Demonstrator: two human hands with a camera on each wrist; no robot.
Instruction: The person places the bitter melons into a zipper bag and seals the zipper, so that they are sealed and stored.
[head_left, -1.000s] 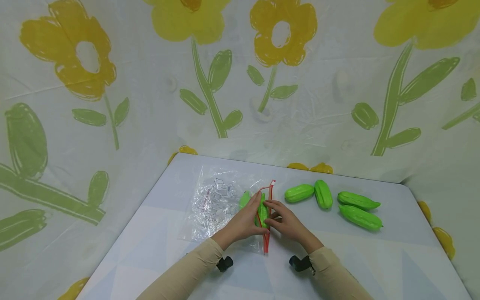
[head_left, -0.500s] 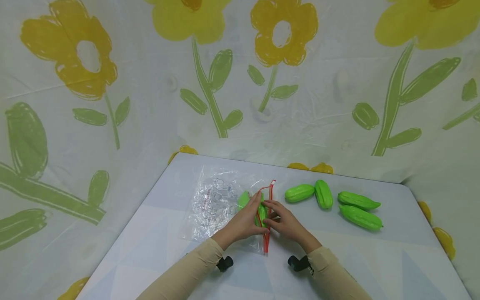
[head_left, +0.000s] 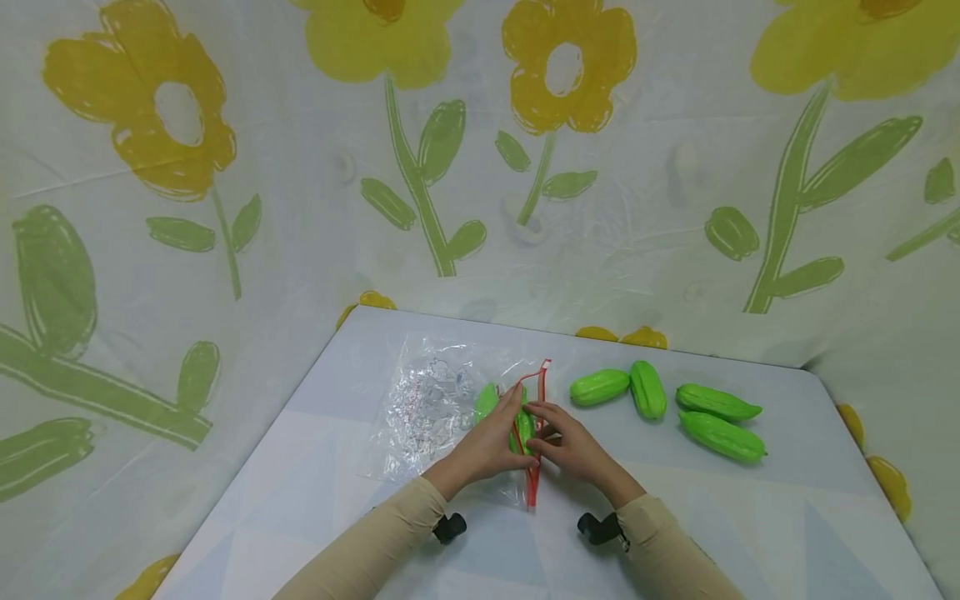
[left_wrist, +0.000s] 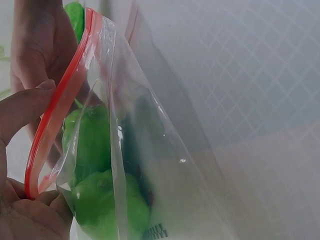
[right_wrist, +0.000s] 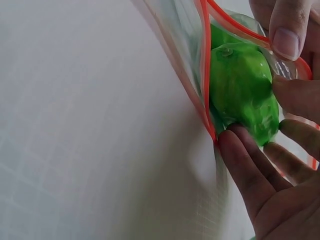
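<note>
A clear zip bag point(head_left: 431, 408) with a red seal point(head_left: 533, 479) lies on the pale table point(head_left: 750, 517), its mouth facing right. My left hand point(head_left: 491, 442) holds the bag's upper rim up, thumb on the red seal point(left_wrist: 60, 100). My right hand point(head_left: 573, 450) grips a green gourd point(head_left: 524, 427) in the bag's mouth; in the right wrist view its fingers point(right_wrist: 260, 170) curl under the gourd point(right_wrist: 242, 85). A second green gourd point(head_left: 486, 402) lies deeper inside the bag point(left_wrist: 165, 150). The left wrist view shows green gourds point(left_wrist: 95, 145) behind the plastic.
Several more green gourds lie to the right of the bag: a pair point(head_left: 598, 387) point(head_left: 647, 388) and, further right, another pair point(head_left: 716, 402) point(head_left: 722, 436). A flower-print cloth point(head_left: 450, 167) hangs behind and beside the table. The table's rounded far right corner point(head_left: 806, 371) is near the gourds.
Both hands keep their hold at the bag's mouth. The gourd inside the bag has slid very slightly to the left.
</note>
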